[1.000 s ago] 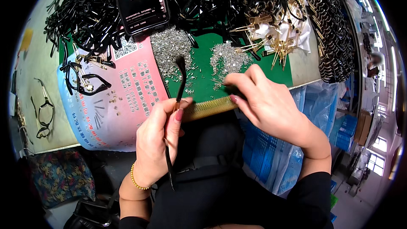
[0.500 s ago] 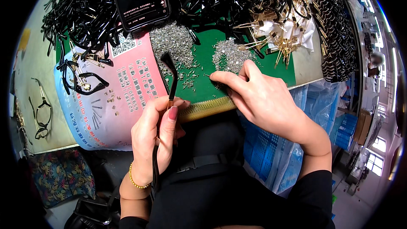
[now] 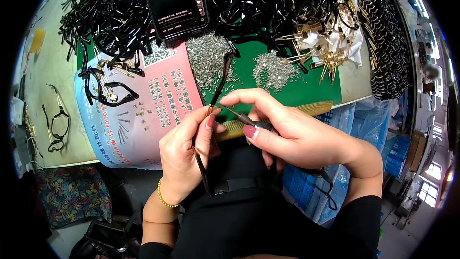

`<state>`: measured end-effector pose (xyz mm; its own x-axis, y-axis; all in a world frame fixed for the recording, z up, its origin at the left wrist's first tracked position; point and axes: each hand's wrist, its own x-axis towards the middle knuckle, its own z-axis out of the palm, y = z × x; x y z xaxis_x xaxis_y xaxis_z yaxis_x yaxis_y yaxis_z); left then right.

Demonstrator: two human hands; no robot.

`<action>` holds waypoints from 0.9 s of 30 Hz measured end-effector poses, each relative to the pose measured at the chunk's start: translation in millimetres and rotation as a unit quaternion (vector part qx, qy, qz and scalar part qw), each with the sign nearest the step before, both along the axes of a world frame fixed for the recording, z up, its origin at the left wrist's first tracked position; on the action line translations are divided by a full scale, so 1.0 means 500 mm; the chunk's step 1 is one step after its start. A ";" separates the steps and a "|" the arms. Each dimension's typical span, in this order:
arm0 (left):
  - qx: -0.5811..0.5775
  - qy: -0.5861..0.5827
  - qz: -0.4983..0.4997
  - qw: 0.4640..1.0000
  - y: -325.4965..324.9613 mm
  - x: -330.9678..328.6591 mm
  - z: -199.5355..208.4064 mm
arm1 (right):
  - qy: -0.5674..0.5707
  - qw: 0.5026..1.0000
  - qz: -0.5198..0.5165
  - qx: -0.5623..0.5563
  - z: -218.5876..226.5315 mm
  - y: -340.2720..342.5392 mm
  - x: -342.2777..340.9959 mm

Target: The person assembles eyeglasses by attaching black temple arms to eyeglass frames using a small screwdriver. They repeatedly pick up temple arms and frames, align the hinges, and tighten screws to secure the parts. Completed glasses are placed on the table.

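My left hand (image 3: 184, 146) is closed on a black eyeglass temple (image 3: 222, 79), which points up and away from the fingers. A dark thin frame part (image 3: 200, 170) runs down below the same hand; whether it joins the temple is hidden. In my right hand (image 3: 302, 134) is a dark screwdriver (image 3: 243, 117), its thin shaft aimed left at the temple's lower end by my left fingertips. Whether the tip touches is too small to tell. Beyond the hands, two piles of tiny silvery screws lie on the green mat, a larger left pile (image 3: 209, 60) and a smaller right one (image 3: 275, 71).
A phone (image 3: 177, 12) stands before a heap of black temples (image 3: 254, 5). Gold-and-black parts (image 3: 330, 43) lie at the far right beside stacked frames (image 3: 383, 43). Eyeglass frames (image 3: 108, 93) rest on a printed sheet (image 3: 143, 139); another frame (image 3: 60, 120) lies left.
My right hand has left the smaller screw pile and come left and nearer, now with a screwdriver at the temple. My left hand has shifted slightly right; the whole view has shifted a little.
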<state>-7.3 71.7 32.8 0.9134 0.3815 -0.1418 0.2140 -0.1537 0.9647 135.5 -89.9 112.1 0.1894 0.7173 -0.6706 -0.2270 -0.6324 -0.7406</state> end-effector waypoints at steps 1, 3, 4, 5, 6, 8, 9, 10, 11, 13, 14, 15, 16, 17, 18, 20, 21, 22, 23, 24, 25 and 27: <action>0.006 -0.012 -0.001 1.000 0.001 0.000 -0.002 | 0.003 1.000 -0.005 0.008 -0.002 0.001 -0.001; 0.005 -0.021 0.004 1.000 -0.002 -0.002 -0.007 | 0.009 1.000 -0.014 0.024 -0.014 0.000 -0.007; 0.005 -0.025 0.008 1.000 -0.004 -0.001 -0.009 | 0.011 0.999 -0.017 0.028 -0.017 0.000 -0.007; 0.002 -0.006 0.006 1.000 -0.005 -0.002 -0.008 | 0.012 0.999 -0.021 0.033 -0.021 0.000 -0.007; 0.062 -0.037 0.000 0.997 -0.005 -0.004 -0.014 | 0.013 0.999 -0.025 0.037 -0.022 0.000 -0.007; 0.180 -0.102 -0.014 0.978 -0.007 -0.002 -0.033 | 0.030 0.999 -0.023 0.032 -0.015 -0.002 -0.004; 0.186 -0.100 -0.014 0.977 -0.009 -0.005 -0.036 | 0.038 0.999 -0.023 0.029 -0.012 -0.003 -0.002; 0.185 -0.104 -0.012 0.977 -0.012 -0.005 -0.037 | 0.039 0.999 -0.019 0.028 -0.010 -0.005 -0.001; 0.185 -0.107 -0.010 0.977 -0.013 -0.005 -0.038 | 0.040 0.999 -0.016 0.028 -0.010 -0.006 -0.001; 0.185 -0.096 -0.005 0.978 -0.014 -0.005 -0.033 | 0.070 0.998 -0.009 0.000 0.002 -0.001 0.007; 0.189 -0.098 -0.008 0.977 -0.014 -0.004 -0.033 | 0.070 0.997 -0.011 0.003 0.001 -0.004 0.008; 0.192 -0.100 -0.011 0.976 -0.014 -0.003 -0.035 | 0.070 0.997 -0.013 0.005 -0.002 -0.008 0.008; 0.199 -0.100 -0.014 0.975 -0.013 -0.005 -0.036 | 0.073 0.997 -0.014 0.010 -0.006 -0.009 0.007; 0.199 -0.105 -0.014 0.974 -0.013 -0.004 -0.036 | 0.076 0.997 -0.021 0.011 -0.007 -0.010 0.006; 0.199 -0.110 -0.014 0.974 -0.014 -0.001 -0.036 | 0.079 0.996 -0.027 0.012 -0.006 -0.012 0.006; 0.205 -0.115 -0.013 0.972 -0.013 0.001 -0.034 | 0.075 0.996 -0.033 0.021 -0.009 -0.013 0.004; 0.208 -0.117 -0.012 0.971 -0.013 0.001 -0.034 | 0.067 0.997 -0.032 0.028 -0.014 -0.014 0.002; 0.210 -0.120 -0.010 0.970 -0.014 0.001 -0.035 | 0.058 0.997 -0.032 0.032 -0.017 -0.015 0.001; 0.219 -0.123 -0.010 0.968 -0.013 0.000 -0.036 | 0.060 0.997 -0.030 0.035 -0.019 -0.015 0.001; 0.228 -0.125 -0.010 0.966 -0.013 -0.002 -0.037 | 0.062 0.997 -0.028 0.038 -0.019 -0.015 0.001; 0.234 -0.129 -0.011 0.964 -0.013 -0.002 -0.038 | 0.064 0.997 -0.027 0.039 -0.020 -0.016 0.002; 0.220 -0.120 -0.014 0.968 -0.013 -0.001 -0.036 | 0.055 0.997 -0.031 0.044 -0.018 -0.019 -0.001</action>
